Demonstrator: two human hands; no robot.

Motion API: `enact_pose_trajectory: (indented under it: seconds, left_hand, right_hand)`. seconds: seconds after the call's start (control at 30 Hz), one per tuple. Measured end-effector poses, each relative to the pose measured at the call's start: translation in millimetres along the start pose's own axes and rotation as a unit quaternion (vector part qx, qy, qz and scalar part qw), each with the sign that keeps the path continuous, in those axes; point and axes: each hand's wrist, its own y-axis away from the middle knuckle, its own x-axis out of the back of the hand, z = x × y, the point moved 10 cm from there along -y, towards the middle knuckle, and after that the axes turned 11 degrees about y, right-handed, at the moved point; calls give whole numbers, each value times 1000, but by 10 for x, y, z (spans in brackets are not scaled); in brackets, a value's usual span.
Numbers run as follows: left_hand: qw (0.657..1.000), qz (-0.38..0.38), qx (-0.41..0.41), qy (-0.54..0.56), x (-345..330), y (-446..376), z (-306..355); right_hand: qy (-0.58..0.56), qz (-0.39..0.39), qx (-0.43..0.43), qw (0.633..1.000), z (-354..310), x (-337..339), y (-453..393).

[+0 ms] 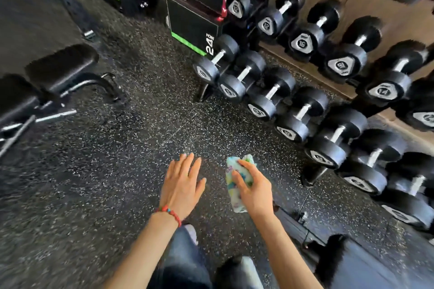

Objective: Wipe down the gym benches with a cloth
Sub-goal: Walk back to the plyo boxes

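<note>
Fingers [243, 166] of my right hand [254, 191] curled round the cloth [236, 182], pinching it folded in the palm, while those of my left hand [182, 185] lay straight and slightly spread, holding nothing, over the floor [117, 171]. Both hands hung in mid-air, well apart from any pad. One bench [58, 70] stood at the far left, its black pads bare; a second dark pad [375, 265] showed at the near right, just beside my right arm. Dumbbells [270, 98] lined the rack on the right. I judged the step to be carrying the cloth to a bench. To do it well I would open the cloth flatter, lay it full on the pad, and steady the frame with the free left hand.
</note>
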Motion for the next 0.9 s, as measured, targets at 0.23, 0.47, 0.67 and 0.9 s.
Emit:
enact_pose_trajectory:
  seconds: [0.23, 0.47, 0.67, 0.9]
  left_hand:
    - [997, 16, 73, -28, 447, -332, -874]
    - [991, 44, 123, -34, 608, -798, -1290]
    - [984, 67, 158, -40, 648, -1494, -1493]
    - [979, 61, 193, -27, 811, -2215, -1578]
  right_hand:
    - [10, -48, 24, 999, -725, -482, -595]
    - [12, -97, 52, 994, -1153, -731, -1274]
    - [23, -120, 90, 988, -1465, -789, -2128]
    - [30, -148, 128, 980, -1925, -816, -3000]
